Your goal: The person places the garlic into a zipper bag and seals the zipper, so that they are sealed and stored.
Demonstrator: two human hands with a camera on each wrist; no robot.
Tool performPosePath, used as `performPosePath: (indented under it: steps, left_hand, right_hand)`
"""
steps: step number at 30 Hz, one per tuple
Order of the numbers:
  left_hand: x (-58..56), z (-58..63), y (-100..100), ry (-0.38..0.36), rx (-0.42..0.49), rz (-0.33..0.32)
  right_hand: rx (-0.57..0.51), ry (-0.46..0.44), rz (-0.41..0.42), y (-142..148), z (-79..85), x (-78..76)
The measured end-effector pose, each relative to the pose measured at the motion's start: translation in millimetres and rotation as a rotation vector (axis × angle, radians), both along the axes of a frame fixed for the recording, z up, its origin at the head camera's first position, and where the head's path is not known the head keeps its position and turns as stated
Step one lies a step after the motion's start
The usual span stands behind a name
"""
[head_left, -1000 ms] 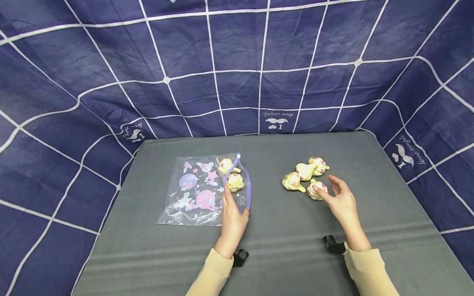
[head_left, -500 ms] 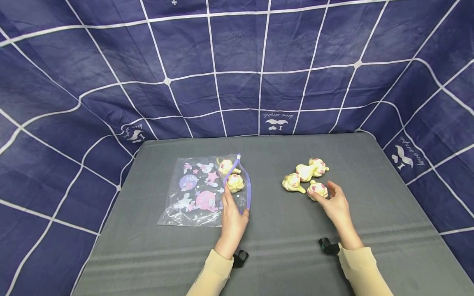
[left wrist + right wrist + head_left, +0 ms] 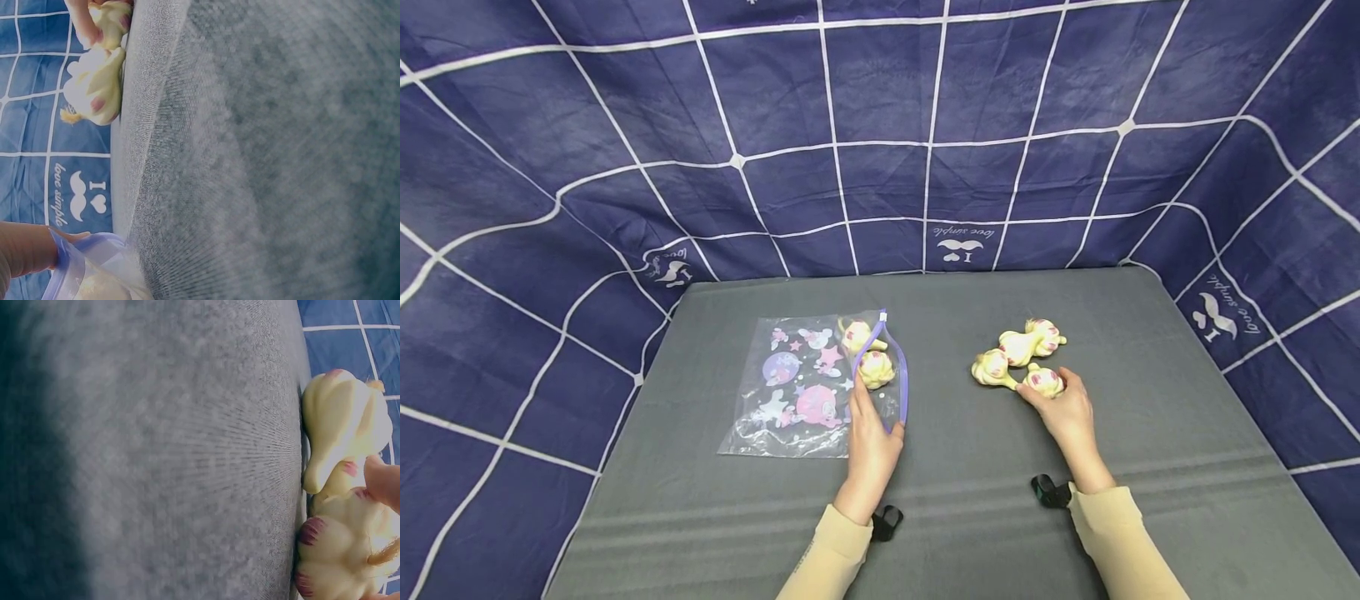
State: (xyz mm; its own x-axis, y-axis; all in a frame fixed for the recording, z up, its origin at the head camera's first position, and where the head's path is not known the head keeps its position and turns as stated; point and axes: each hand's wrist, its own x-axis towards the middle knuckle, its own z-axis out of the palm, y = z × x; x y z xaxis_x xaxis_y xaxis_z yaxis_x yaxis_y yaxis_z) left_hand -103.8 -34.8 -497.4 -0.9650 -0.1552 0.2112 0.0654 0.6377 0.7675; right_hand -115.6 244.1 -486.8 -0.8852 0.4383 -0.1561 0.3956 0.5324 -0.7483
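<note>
here, right hand pinching a yellow toy, left hand holding the zip bag mouth

Counted on the grey table: one printed clear zip bag; two yellow toy figures seen inside that bag; four more yellow toy figures clustered right of the bag.

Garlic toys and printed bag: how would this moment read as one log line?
left hand: holds zip bag mouth open | right hand: grips garlic toy | table: three more loose; two bagged
</note>
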Motion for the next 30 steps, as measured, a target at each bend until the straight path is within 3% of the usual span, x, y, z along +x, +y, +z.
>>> performPosePath:
  steps: [16, 23, 30]
  left_hand:
    - [1.3, -0.6, 0.5, -0.002, -0.011, 0.007]
    - [1.3, -0.6, 1.5, 0.019, -0.01, 0.005]
    - [0.2, 0.8, 1.6, 0.003, 0.002, 0.005]
  right_hand:
    - [-0.038, 0.005, -0.091, 3.9, 4.2, 8.9]
    - [-0.067, 0.068, -0.103, 3.6, 19.9, 11.8]
    - [-0.162, 0.144, -0.057, -10.2, 45.3, 5.0]
